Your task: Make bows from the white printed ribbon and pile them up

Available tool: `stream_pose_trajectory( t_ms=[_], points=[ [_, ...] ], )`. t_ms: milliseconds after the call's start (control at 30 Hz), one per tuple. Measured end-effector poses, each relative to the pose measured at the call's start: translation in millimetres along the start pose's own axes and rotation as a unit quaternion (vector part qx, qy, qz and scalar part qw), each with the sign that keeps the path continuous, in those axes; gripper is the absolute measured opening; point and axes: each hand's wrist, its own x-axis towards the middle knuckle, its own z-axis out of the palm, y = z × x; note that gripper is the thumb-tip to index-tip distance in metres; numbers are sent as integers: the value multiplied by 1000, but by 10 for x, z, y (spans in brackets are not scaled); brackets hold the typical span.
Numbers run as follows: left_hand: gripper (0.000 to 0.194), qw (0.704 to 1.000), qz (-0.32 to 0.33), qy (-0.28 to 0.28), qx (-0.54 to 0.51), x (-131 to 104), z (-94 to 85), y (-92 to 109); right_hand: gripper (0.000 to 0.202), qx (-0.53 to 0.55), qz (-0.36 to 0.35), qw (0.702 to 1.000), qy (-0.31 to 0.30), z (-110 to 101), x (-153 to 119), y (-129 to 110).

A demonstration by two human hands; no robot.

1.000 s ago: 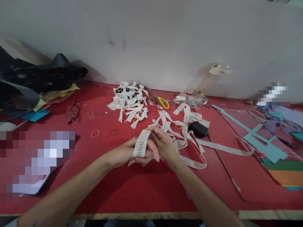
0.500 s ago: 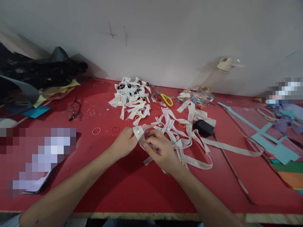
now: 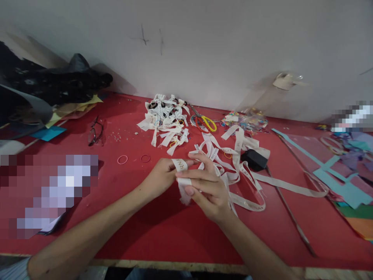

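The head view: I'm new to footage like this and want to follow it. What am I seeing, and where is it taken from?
There is no machine, just a person's bare left hand and right hand. The camera is worn on the head, looking forward and down. Between them, the hands have their grip on a printed white ribbon. On the red table lie a pile of knotted ribbons, scissors with red and yellow handles, loose ribbon to the right, and eyeglasses to the left.

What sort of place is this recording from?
Probably a small craft workspace: a red table bears scissors, a pile of knotted ribbons and loose printed ribbon.
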Motion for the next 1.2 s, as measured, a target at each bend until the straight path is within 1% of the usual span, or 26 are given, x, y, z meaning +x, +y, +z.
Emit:
stream_pose_trajectory(
  t_ms=[67, 100, 167, 200, 267, 300, 367, 467, 533, 633, 667, 700, 733, 767, 800, 833, 900, 1000, 1067, 1133, 1167, 1200],
  points=[
    [23, 995, 36, -36, 82, -4, -31, -28, 30, 41, 33, 999, 2, 10, -8, 10],
    [20, 987, 61, -62, 135, -8, -48, -35, 32, 66, 62, 996, 9, 12, -15, 23],
    [15, 979, 74, -85, 171, -15, -78, -28, 38, 95, 132, 986, 26, 14, -29, 63],
    [17, 972, 89, -109, 190, -19, -89, -16, 40, 97, 166, 981, 32, 13, -34, 87],
    [18, 966, 114, -159, 167, -26, -103, 17, 41, 88, 216, 972, 36, 6, -37, 134],
    [20, 966, 125, -178, 141, -29, -107, 33, 37, 82, 230, 969, 34, 1, -34, 155],
    [23, 969, 131, -195, 72, -30, -108, 57, 27, 77, 229, 970, 35, -10, -28, 191],
    [36, 980, 96, -176, 1, -19, -93, 61, 18, 54, 199, 978, 21, -17, -25, 217],
    [52, 988, 56, -137, -35, -3, -68, 42, 15, 15, 201, 979, 21, -10, -23, 207],
    [74, 995, -6, -76, -69, 25, -28, -1, 11, -33, 226, 973, 32, 8, -5, 159],
    [77, 996, -25, -68, -46, 31, -20, -13, 10, -37, 231, 972, 26, 14, 4, 140],
    [76, 998, -33, -56, 1, 33, -15, -21, 9, -35, 235, 971, 18, 20, 12, 124],
    [71, 996, -29, -39, 69, 29, -12, -25, 9, -32, 242, 970, 11, 28, 17, 111],
    [63, 986, -16, -20, 162, 21, -10, -25, 9, -26, 254, 967, 5, 39, 19, 102],
    [56, 966, 5, -6, 260, 8, -6, -24, 10, -14, 271, 962, 4, 55, 16, 97],
    [50, 938, 27, 12, 346, -8, -1, -22, 12, 5, 290, 957, 6, 76, 10, 94],
    [45, 894, 71, 40, 440, -39, 16, -16, 13, 69, 329, 942, 13, 130, -13, 95],
    [44, 839, 163, 62, 516, -62, 42, -1, 7, 188, 377, 906, 22, 207, -48, 97],
    [44, 805, 210, 67, 551, -56, 46, 16, 7, 231, 393, 890, 31, 230, -58, 93],
    [44, 785, 233, 70, 569, -41, 36, 31, 11, 265, 398, 877, 38, 224, -54, 83],
    [43, 781, 238, 71, 573, -34, 26, 36, 14, 293, 402, 867, 38, 213, -47, 75],
    [42, 779, 241, 73, 574, -28, 14, 37, 17, 332, 408, 850, 35, 199, -38, 65]
  ],
)
